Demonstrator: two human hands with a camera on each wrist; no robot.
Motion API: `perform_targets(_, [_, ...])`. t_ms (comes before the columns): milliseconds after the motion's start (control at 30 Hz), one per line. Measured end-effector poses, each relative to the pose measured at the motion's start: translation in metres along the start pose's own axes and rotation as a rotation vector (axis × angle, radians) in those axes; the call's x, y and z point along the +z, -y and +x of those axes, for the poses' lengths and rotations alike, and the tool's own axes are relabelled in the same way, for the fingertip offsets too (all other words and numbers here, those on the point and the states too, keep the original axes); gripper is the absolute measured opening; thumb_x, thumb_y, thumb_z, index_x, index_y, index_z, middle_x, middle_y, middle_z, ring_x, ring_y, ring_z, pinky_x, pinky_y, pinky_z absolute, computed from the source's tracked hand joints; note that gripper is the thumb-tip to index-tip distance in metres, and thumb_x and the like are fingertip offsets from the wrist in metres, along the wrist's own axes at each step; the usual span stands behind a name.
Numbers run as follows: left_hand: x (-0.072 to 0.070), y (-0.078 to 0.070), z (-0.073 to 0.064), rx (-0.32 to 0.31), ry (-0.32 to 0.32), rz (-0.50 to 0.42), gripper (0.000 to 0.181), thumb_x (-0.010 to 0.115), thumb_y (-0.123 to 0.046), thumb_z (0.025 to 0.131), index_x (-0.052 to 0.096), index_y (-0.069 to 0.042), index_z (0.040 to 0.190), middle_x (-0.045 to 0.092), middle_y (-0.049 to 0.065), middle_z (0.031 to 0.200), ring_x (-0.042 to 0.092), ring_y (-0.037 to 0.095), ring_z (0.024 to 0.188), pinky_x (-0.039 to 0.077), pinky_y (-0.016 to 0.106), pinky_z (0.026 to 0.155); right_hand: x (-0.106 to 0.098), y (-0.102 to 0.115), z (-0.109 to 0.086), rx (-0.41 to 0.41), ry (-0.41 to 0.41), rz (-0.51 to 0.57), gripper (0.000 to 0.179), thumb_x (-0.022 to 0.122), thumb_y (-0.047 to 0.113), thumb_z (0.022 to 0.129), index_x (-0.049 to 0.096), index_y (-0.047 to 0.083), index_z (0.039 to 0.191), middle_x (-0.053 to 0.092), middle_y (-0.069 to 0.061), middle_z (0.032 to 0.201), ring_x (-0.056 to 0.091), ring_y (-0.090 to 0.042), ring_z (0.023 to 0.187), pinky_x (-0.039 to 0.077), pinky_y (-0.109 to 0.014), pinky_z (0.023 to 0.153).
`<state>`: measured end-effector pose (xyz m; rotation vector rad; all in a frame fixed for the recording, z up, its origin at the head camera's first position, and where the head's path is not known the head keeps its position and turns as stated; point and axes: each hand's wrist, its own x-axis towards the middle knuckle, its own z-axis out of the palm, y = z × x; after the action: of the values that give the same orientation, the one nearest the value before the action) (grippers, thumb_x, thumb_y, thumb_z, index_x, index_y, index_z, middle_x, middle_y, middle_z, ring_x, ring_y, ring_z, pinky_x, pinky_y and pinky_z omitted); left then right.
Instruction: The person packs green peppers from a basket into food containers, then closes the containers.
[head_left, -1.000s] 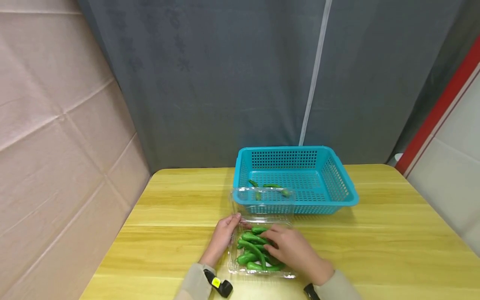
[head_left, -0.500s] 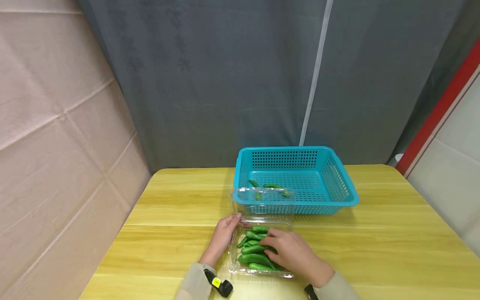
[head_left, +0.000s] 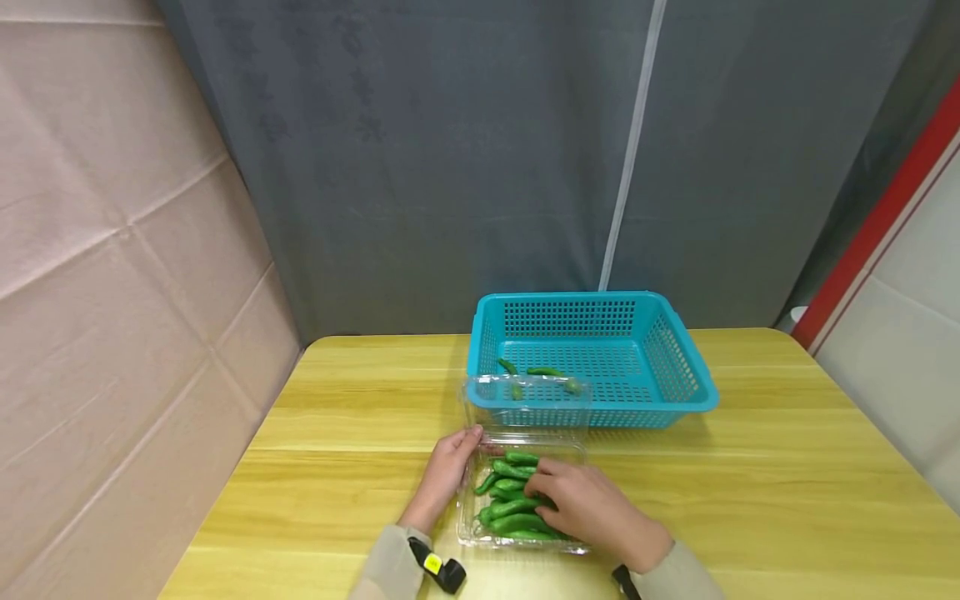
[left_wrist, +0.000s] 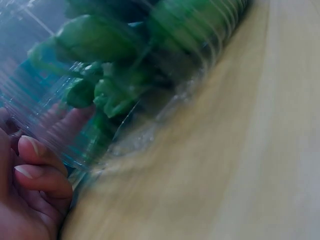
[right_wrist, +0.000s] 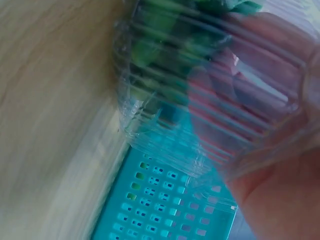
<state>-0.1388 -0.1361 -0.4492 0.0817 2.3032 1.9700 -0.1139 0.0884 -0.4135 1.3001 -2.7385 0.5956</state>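
Note:
Several green chili peppers (head_left: 517, 525) lie roughly side by side in a clear plastic clamshell box (head_left: 468, 533), whose lid (head_left: 480, 421) stands raised at the far side. My left hand (head_left: 446, 468) grips the box at its far left corner, thumb on the rim; the left wrist view shows curled fingers (left_wrist: 44, 180) against the wall. My right hand (head_left: 588, 504) reaches into the box from the right, fingers bent over the ends of the peppers with thumb and fingertips on them. Through the clear wall, the right wrist view shows that hand (right_wrist: 250, 85) beside the peppers (right_wrist: 160, 40).
Behind the box stands a turquoise plastic basket (head_left: 678, 404) with a few green peppers (head_left: 543, 372) in it; the raised lid overlaps its front left. All sit on a wooden table (head_left: 337, 417). A grey curtain (head_left: 435, 167) hangs behind the table's far edge.
My right hand has shifted slightly down and right inside the box. The peppers, earlier crossed, now lie more nearly parallel. My left hand has stayed in place.

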Motion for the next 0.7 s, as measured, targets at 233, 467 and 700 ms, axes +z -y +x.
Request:
perform_targets(233, [0.0,-0.005,-0.002,-0.004,0.003,0.006,0.039,0.04,-0.036,0.095,0.063,-0.005,0.1,0.067,0.011,0.092,0.03,0.004,0.034,0.028,0.02,0.032,-0.001,-0.001,-0.001,0.006,0.029,0.001,0.019,0.071,0.021,0.076,0.065,0.02,0.094,0.053,0.013,0.085,0.044,0.004,0.061,0.04,-0.014,0.051])
perform_targets(467, [-0.001,0.02,0.009,0.002,0.003,0.003,0.042,0.04,-0.047,0.092,0.065,-0.013,0.095,0.068,0.004,0.089,0.03,0.006,0.034,0.028,0.025,0.03,-0.005,-0.003,-0.001,0.018,0.02,0.032,0.017,0.068,0.02,0.079,0.065,0.018,0.095,0.053,0.011,0.086,0.046,0.004,0.063,0.042,-0.015,0.053])
perform_targets(700, [0.0,0.026,0.012,0.004,-0.008,0.017,0.046,0.04,-0.055,0.088,0.066,-0.018,0.092,0.068,-0.001,0.087,0.03,0.009,0.034,0.028,0.028,0.029,-0.01,-0.004,0.001,0.025,-0.053,0.003,0.012,0.064,0.017,0.081,0.066,0.017,0.093,0.056,0.01,0.087,0.048,0.001,0.066,0.044,-0.018,0.056])
